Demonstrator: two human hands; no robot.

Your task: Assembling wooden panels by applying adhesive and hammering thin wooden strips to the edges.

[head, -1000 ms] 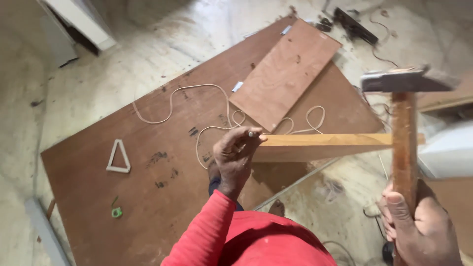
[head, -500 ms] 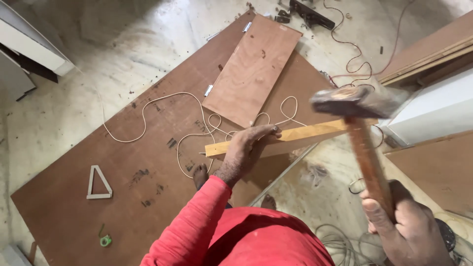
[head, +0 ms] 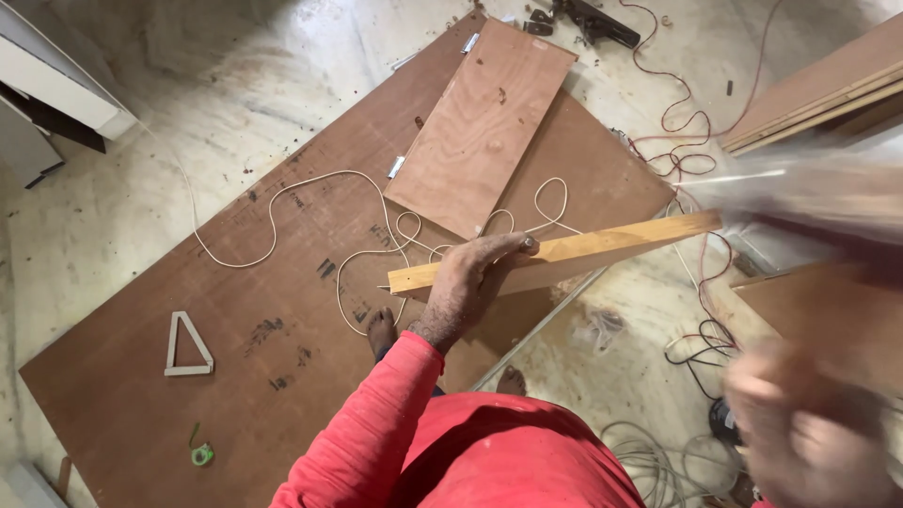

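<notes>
Pale wood strip (head: 564, 256) lies gripped under my left hand (head: 467, 282), while my blurred right hand (head: 809, 433) clenches a smeared hammer (head: 809, 193).

White cord (head: 282, 202) crosses plywood sheet (head: 235, 310)

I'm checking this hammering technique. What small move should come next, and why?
Probably hold the left hand firm on the wood strip, thumb clear of its far end. The right hand and hammer are motion-blurred, with the hammer at the strip's right end, so the strip likely needs steadying there.
</notes>
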